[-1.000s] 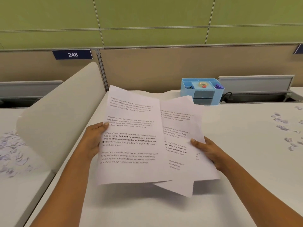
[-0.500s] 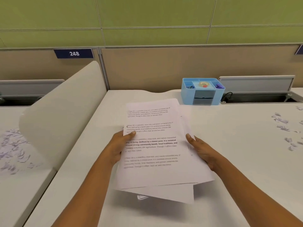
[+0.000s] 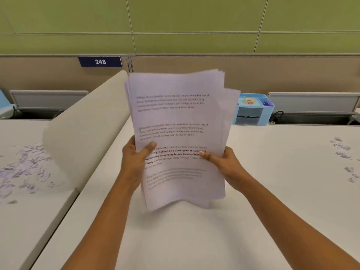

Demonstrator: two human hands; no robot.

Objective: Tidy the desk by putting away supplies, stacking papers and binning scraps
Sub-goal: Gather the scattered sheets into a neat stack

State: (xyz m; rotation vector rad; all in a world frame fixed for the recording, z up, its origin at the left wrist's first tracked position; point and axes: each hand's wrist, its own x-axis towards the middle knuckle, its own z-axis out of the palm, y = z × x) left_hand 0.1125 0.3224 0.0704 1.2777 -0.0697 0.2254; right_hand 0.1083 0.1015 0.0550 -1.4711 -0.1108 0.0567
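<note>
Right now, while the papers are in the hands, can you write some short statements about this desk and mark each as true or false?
1. The left hand and the right hand both grip the papers. True.
2. The blue organizer stands left of the papers. False: it stands to their right.
3. On the desk at the right lie paper scraps. True.
4. The sign reads 284. False: it reads 248.

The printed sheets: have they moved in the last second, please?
Yes: the printed sheets rose and tipped upright, now overlapping the blue desk organiser's left edge.
</note>
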